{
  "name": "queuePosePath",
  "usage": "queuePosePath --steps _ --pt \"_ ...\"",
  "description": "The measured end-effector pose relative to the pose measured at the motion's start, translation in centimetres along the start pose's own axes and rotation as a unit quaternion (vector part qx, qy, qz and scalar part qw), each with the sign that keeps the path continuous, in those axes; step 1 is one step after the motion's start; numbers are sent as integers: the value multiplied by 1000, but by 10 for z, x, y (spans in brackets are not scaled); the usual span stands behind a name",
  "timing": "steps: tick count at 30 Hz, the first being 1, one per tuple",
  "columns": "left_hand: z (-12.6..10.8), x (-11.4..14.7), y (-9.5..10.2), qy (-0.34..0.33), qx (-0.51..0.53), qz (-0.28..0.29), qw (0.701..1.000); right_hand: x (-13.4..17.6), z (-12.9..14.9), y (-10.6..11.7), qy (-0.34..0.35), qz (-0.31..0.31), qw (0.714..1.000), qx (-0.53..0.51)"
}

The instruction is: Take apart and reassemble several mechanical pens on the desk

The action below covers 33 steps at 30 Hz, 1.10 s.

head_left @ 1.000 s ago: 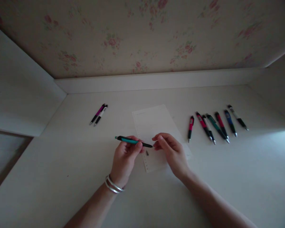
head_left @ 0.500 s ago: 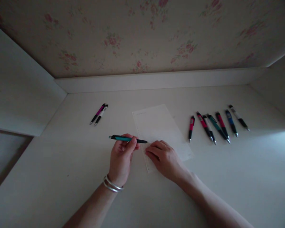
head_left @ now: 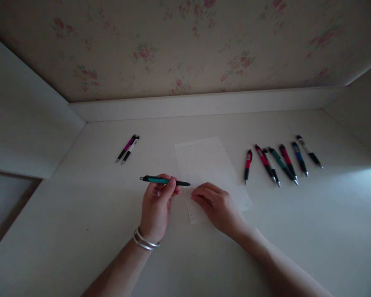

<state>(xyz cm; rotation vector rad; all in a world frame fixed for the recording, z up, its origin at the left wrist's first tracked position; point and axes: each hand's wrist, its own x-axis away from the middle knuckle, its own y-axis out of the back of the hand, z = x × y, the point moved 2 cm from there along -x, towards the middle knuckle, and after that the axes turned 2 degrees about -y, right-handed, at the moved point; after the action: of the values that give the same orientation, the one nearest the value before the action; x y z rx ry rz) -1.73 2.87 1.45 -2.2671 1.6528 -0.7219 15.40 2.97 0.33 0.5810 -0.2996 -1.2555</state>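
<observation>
My left hand (head_left: 156, 208), with two silver bangles at its wrist, is closed around a teal and black pen (head_left: 156, 179). The pen lies nearly level, its tip pointing right over the left edge of a white sheet of paper (head_left: 204, 159). Just right of that tip is my right hand (head_left: 221, 206), above the lower part of the sheet, its fingers bent and pressed together. Whatever may be between those fingertips is hidden. The sheet has punched holes along its left edge and faint marks near the top.
At the left lie a purple and black pen (head_left: 125, 148) and a white and black pen (head_left: 130, 150). Several pens lie at the right, among them a short red pen (head_left: 248, 166), a teal pen (head_left: 281, 164) and a blue pen (head_left: 299, 159). A flowered wall (head_left: 179, 49) rises behind the white desk (head_left: 80, 198).
The paper has slid slightly to the right on the desk. My right fingers have drawn back a little from the pen tip and curled more. My left hand still holds the pen.
</observation>
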Motion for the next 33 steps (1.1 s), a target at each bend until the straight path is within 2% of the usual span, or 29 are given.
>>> queuePosePath --steps 2,3,6,8,9,15,17,23,26,33 --pt "-1 0 -1 -4 6 1 1000 -2 -2 4 -68 -27 987 -145" --pt "-1 0 -1 -7 9 1 1000 -3 -3 6 -106 -39 968 -226" --pt "-2 0 -2 -6 19 -4 1000 -6 -6 8 -207 -63 871 -441" --pt "-1 0 -3 0 20 -8 1000 -7 -7 7 -250 -71 815 -518" --pt "-1 0 -3 4 19 -9 1000 -7 -7 7 -260 -76 799 -537" --pt "0 3 -3 28 16 -2 999 -7 -4 3 -257 -67 765 -587" --pt "1 4 -3 33 14 4 999 -7 -2 3 -261 -57 765 -586" --pt "-1 5 -5 26 27 13 999 -6 0 3 -243 -22 792 -559" --pt "-1 4 -5 18 33 10 999 -6 -2 1 -249 -26 803 -542" --pt "-1 6 -6 17 32 23 999 -3 -4 -4 -219 -46 864 -452"
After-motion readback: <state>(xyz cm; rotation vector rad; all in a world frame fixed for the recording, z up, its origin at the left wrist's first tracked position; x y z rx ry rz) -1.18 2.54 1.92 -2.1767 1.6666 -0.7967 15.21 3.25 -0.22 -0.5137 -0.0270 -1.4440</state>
